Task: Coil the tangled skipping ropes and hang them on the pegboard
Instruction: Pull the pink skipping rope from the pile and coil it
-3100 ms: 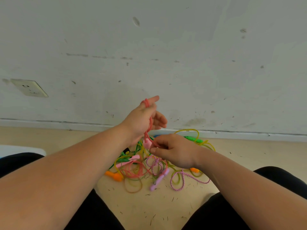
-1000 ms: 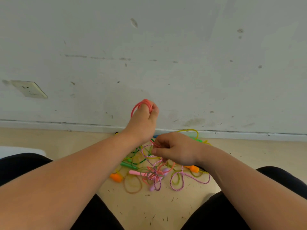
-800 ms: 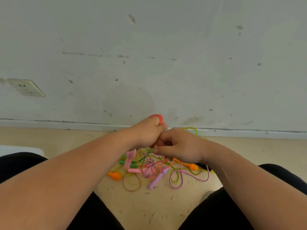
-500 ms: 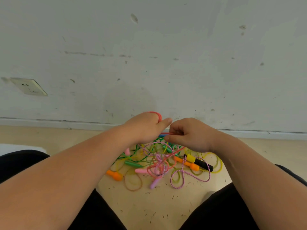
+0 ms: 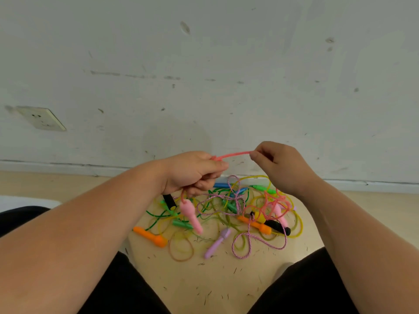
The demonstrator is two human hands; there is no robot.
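Fig.: pink rope (image 5: 233, 154) is gripped in the L hand (image 5: 192, 173), handle (image 5: 191, 215) hung below, and pinched by the R hand (image 5: 281, 164), held taut, prob. to draw slack from the tangle (image 5: 229, 214) left on the floor (image 5: 204, 286) by the far wall.

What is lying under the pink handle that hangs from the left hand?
Beneath the pink handle, a green handle and green rope lie on the floor. What its body covers cannot be seen.

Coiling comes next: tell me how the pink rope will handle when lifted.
Probably floppy: the rope runs straight only between the left hand and right hand, looping below. Likely light, being thin. Its handle dangles, so may swing.
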